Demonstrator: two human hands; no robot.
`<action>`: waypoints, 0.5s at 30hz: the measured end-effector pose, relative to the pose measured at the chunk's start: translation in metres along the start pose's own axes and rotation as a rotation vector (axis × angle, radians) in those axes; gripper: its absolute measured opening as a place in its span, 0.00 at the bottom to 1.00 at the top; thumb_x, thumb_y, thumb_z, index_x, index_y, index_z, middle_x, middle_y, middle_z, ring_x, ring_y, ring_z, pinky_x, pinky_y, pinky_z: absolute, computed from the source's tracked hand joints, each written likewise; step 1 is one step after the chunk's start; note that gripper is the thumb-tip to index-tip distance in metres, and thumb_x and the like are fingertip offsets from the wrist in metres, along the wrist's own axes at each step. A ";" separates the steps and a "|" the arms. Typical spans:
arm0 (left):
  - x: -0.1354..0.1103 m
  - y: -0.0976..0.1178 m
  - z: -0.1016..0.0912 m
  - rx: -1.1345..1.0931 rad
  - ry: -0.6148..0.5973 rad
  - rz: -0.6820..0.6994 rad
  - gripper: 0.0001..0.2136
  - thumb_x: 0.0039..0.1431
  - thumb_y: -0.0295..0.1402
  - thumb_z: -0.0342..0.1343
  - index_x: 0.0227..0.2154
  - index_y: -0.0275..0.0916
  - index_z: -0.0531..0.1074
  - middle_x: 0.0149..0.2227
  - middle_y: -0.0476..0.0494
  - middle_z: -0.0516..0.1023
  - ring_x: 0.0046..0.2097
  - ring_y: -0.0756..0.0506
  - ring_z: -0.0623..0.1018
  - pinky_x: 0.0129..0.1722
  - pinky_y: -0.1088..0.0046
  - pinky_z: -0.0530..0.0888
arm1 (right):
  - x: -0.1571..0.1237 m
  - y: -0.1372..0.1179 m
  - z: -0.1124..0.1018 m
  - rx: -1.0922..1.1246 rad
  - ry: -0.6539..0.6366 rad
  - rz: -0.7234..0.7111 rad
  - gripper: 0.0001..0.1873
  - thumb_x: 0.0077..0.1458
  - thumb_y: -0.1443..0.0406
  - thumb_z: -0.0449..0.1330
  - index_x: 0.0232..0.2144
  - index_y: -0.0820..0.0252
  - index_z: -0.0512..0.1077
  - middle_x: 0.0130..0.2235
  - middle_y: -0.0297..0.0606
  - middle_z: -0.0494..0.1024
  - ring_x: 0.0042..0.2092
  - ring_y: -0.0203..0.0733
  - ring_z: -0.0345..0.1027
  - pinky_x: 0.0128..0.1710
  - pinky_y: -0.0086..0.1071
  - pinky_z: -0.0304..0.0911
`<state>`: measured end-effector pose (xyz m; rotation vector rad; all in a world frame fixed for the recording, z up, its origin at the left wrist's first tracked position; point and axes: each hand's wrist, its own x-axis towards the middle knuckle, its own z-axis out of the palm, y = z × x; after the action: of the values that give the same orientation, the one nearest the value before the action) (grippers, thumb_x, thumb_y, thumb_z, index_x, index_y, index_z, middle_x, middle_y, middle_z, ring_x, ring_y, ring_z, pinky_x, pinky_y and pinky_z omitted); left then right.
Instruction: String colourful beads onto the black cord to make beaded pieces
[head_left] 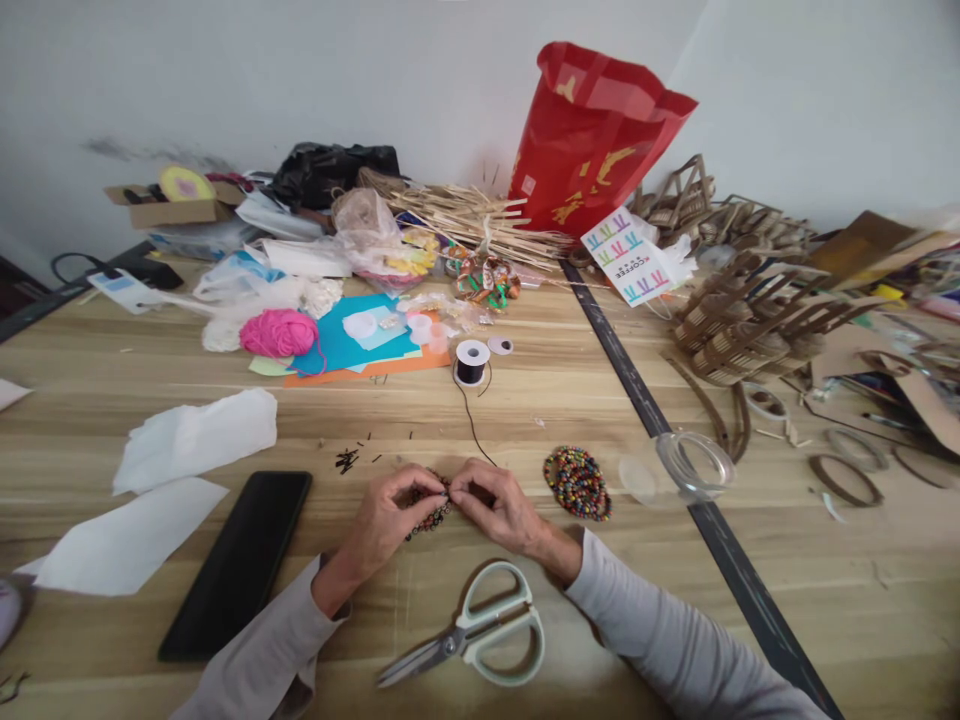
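Near the table's front, my left hand (391, 518) and my right hand (496, 503) meet, each with thumb and forefinger pinched together. A bracelet of small dark, multicoloured beads (430, 518) hangs at the left hand's fingers, partly covered by them. What lies in the right hand's pinch is too small to make out. Thin black cord (470, 418) runs from a white spool (472, 363) down to behind the right hand. To the right lies a pile of colourful beaded bracelets (577, 483). Pale-handled scissors (480, 630) rest below the hands, blades pointing left.
A black phone (236, 567) and white paper pieces (196, 440) lie on the left. Short black cord scraps (347, 460) sit beyond my left hand. Clear tape rolls (695, 465) and woven baskets (750, 325) are on the right. Pink yarn (278, 333) and a red bag (592, 140) stand farther back.
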<state>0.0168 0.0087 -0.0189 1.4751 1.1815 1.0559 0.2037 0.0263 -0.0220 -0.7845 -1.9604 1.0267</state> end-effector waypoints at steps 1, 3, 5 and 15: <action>0.000 0.000 0.000 -0.001 0.001 0.000 0.02 0.47 0.28 0.61 0.25 0.36 0.76 0.28 0.45 0.78 0.32 0.47 0.76 0.32 0.74 0.73 | 0.000 0.000 0.000 -0.001 0.000 0.001 0.11 0.62 0.62 0.53 0.32 0.62 0.70 0.29 0.38 0.70 0.32 0.37 0.64 0.33 0.30 0.60; 0.000 0.002 0.000 -0.011 -0.002 -0.004 0.02 0.48 0.28 0.61 0.25 0.36 0.75 0.27 0.45 0.77 0.31 0.48 0.76 0.31 0.75 0.73 | 0.000 0.000 0.000 0.000 0.003 0.003 0.10 0.62 0.62 0.53 0.32 0.62 0.70 0.29 0.38 0.70 0.32 0.37 0.64 0.33 0.30 0.60; 0.000 0.003 0.001 -0.023 -0.007 -0.012 0.02 0.48 0.29 0.61 0.25 0.36 0.75 0.27 0.45 0.77 0.31 0.48 0.76 0.29 0.76 0.72 | 0.000 0.000 0.000 -0.004 0.008 0.006 0.11 0.62 0.62 0.53 0.31 0.62 0.70 0.29 0.38 0.70 0.32 0.37 0.64 0.32 0.30 0.60; 0.000 0.004 0.001 0.003 -0.014 -0.018 0.02 0.49 0.28 0.61 0.26 0.35 0.76 0.27 0.45 0.78 0.31 0.48 0.76 0.30 0.76 0.72 | 0.000 0.002 0.002 -0.002 0.024 0.005 0.10 0.61 0.62 0.54 0.31 0.62 0.70 0.29 0.37 0.70 0.32 0.37 0.64 0.32 0.29 0.60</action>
<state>0.0183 0.0082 -0.0153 1.4696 1.1847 1.0311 0.2026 0.0268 -0.0247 -0.7996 -1.9403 1.0145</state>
